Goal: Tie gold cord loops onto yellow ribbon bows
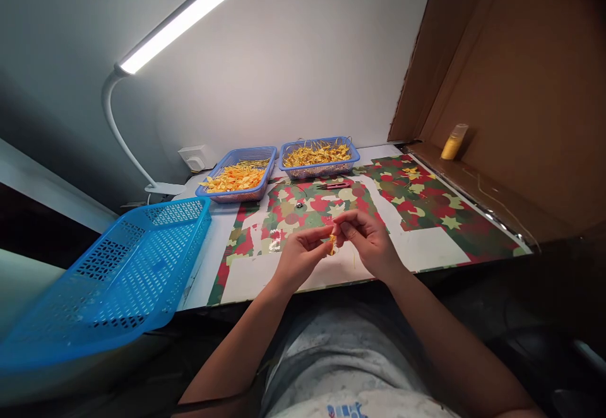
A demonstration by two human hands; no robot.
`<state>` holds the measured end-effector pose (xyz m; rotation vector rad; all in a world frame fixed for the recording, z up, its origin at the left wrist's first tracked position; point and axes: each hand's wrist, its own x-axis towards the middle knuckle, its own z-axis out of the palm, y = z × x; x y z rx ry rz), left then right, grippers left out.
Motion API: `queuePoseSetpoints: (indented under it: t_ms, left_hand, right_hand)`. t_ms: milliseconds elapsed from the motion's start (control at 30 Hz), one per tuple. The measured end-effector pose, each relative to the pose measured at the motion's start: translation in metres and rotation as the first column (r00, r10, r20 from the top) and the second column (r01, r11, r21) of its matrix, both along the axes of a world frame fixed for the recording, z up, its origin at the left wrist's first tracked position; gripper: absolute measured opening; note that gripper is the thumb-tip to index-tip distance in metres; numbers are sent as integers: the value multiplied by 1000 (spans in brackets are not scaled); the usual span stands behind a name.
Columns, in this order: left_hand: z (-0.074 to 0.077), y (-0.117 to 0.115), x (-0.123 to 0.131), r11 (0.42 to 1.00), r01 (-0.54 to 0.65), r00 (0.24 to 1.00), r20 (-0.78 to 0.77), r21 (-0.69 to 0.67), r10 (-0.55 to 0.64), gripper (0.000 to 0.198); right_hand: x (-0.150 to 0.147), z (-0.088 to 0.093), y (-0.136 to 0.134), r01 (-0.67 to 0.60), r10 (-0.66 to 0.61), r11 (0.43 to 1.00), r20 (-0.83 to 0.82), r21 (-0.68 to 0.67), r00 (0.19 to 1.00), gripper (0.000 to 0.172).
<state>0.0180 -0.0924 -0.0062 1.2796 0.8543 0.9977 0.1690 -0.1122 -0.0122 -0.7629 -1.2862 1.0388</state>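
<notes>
Over the front part of the table, my left hand [307, 252] pinches a small yellow ribbon piece [332, 245] between thumb and fingers. My right hand [367, 240] meets it from the other side, its thumb and forefinger pressed together at the top of the same piece. A thin yellow thread [354, 260] hangs below the right hand. What exactly lies between the right fingertips is too small to make out. Beyond the hands lie thread snips [334, 185] and a small dark metallic object [298, 204] on the camouflage-patterned sheet [307, 216].
One blue basket [269, 181] holds orange-yellow ribbon pieces; another basket [318, 170] holds gold ones with cords. A large blue basket [156, 216] stands left, near a lit lamp [189, 17]. A yellow piece [413, 173] lies right, before a small yellow bottle [454, 142] and a cardboard wall [521, 89].
</notes>
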Motion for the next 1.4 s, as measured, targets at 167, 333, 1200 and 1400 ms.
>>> queuePoseSetpoints:
  t_ms: [167, 333, 1200, 1400]
  left_hand:
    - [-3, 0, -1, 999, 30, 1000, -4, -16, -30, 28]
    - [-4, 1, 0, 998, 30, 999, -34, 48, -28, 17]
    - [-34, 46, -10, 969, 93, 822, -566, 228, 55, 24]
    - [-21, 56, -7, 917, 203, 686, -718, 344, 117, 28]
  right_hand:
    - [3, 6, -3, -14, 15, 1000, 51, -24, 999, 20]
    - [1, 10, -4, 5, -3, 1000, 115, -20, 993, 23]
    - [41, 106, 6, 259, -303, 842, 18, 473, 953, 16]
    - [38, 107, 20, 154, -196, 884, 50, 442, 979, 17]
